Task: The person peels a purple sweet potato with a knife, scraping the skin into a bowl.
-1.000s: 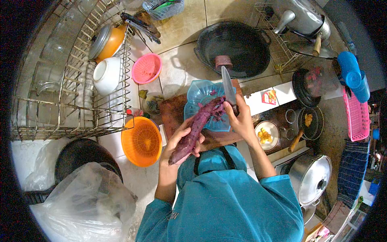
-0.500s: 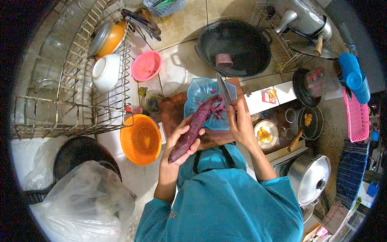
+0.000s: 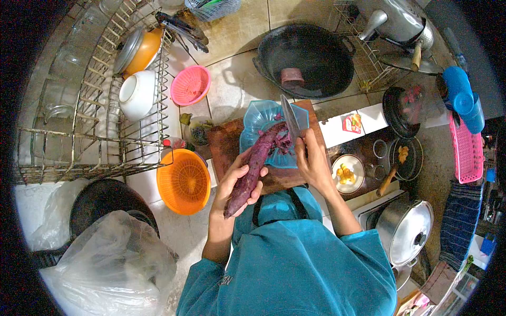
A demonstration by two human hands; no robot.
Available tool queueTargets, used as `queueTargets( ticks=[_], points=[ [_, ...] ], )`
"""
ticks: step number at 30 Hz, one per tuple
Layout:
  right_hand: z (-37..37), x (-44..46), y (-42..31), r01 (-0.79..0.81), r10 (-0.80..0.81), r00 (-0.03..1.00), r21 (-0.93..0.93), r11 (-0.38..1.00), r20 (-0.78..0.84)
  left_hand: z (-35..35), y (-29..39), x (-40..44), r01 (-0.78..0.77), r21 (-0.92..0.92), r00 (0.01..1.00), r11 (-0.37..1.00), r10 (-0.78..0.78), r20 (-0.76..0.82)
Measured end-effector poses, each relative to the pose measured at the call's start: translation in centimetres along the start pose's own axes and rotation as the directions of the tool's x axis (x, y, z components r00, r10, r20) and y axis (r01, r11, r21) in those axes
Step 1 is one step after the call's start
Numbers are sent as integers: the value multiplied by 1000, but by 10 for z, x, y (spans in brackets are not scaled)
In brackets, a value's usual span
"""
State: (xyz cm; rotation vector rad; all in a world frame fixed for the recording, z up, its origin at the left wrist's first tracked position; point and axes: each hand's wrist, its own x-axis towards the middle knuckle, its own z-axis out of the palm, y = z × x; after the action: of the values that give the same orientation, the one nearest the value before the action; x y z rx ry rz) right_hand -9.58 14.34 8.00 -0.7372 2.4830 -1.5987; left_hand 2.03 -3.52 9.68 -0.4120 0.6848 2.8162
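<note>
A long purple sweet potato (image 3: 252, 174) lies tilted across my left hand (image 3: 230, 184), whose fingers are closed around its lower half. My right hand (image 3: 314, 164) grips a knife (image 3: 290, 117) with its blade pointing up and away, close beside the potato's far end. Dark purple peelings (image 3: 280, 138) hang around that end, over a light blue dish (image 3: 254, 117). Under the dish is a brown wooden board (image 3: 224, 138). The knife's handle is hidden inside my right hand.
An orange basket (image 3: 183, 181) and a pink basket (image 3: 190, 85) stand left of the board. Behind it is a large black wok (image 3: 307, 62). To the right are a bowl of yellow pieces (image 3: 348, 174), a frying pan (image 3: 406, 159) and a lidded pot (image 3: 410, 233). A wire rack (image 3: 95, 131) stands left.
The sweet potato's near end has shifted slightly right and down in my left hand. The knife has moved a little to the left, staying near the far end.
</note>
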Motion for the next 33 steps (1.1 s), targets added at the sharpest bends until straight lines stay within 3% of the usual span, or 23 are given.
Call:
queueTargets(
  ticks=[8, 14, 21, 25, 30, 33],
  points=[
    [1, 0, 2, 7, -6, 1000, 27, 1000, -13, 1, -1, -1, -9, 34, 1000, 999, 9, -8],
    [-3, 1, -3, -70, 69, 997, 51, 996, 24, 11, -2, -6, -24, 298, 997, 954, 46, -67],
    [-4, 1, 5, -109, 100, 993, 182, 977, 63, 15, -3, -10, -27, 424, 997, 905, 58, -60],
    [-7, 4, 7, -101, 92, 994, 166, 981, 62, 7, -8, -9, -59, 482, 996, 874, 82, -27],
    [-7, 2, 3, -52, 45, 997, 116, 992, 61, 14, -4, -11, -94, 494, 984, 864, 158, -88],
    [-6, 0, 0, -112, 103, 992, 117, 987, 76, 14, -4, -9, -96, 442, 989, 892, 137, -61]
  ],
)
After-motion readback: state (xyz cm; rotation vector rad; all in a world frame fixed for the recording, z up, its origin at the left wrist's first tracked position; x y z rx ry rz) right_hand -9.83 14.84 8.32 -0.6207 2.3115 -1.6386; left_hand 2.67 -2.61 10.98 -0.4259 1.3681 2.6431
